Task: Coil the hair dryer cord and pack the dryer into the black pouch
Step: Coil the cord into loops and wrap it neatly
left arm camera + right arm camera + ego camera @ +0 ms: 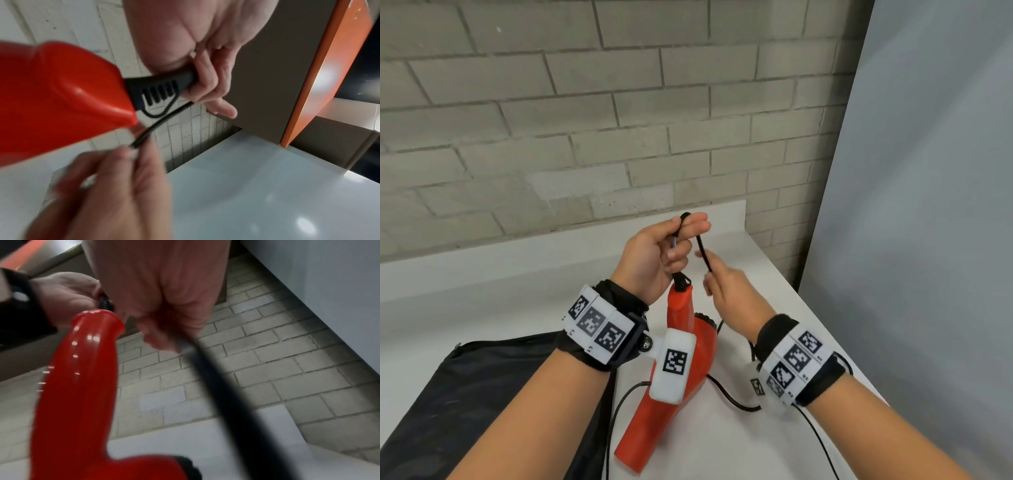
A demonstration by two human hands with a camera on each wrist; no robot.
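1. We see the red hair dryer (681, 342) lifted over the white counter (517, 274), handle end up and nozzle pointing down toward us.
2. Our left hand (654, 253) is just above the dryer's handle end, its grip curled around the black cord (702, 250) beside the ribbed strain relief (162, 91), with a small loop of cord poking out over the fingers.
3. Our right hand (732, 291) is just right of the dryer's handle, its grip pinching the cord a little below that loop; the wrist view is blurred, so which fingers do the pinching we cannot tell for sure.
4. The rest of the cord trails down behind and right of the dryer onto the counter and runs under our right wrist.
5. The black pouch (482, 394) lies flat left of the dryer, at the counter's near edge.
6. Beyond the dryer the counter ends at a low lip under the brick wall (585, 120); right of the dryer the counter's edge meets a grey panel (928, 205).
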